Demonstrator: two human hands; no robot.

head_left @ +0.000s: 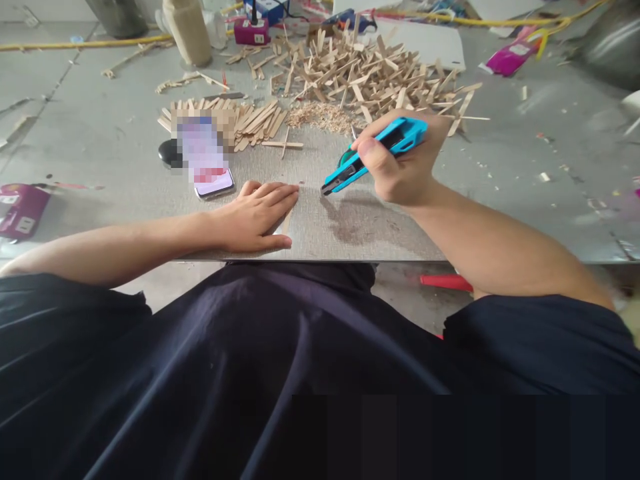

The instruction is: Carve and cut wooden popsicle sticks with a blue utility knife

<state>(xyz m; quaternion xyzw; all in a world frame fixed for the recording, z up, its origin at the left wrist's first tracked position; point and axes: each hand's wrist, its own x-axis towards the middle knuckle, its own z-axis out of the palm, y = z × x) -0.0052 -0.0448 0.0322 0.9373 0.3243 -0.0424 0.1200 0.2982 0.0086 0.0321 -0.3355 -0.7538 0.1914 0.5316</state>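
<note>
Loose heap of wooden sticks (370, 70), table rear; 1 tidy stack (257, 121) beside phone (214, 181); sawdust mound (320, 117); cream bottle (190, 30); yellow cable (85, 45); magenta box (23, 210), left edge.

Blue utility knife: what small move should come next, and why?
Probably slide the tip of the blue utility knife over to the wooden stick, just past the left hand. The right hand grips the knife tilted, its tip low by the board, right of the stick, while the left hand lies flat on the stick, pinning it.
</note>
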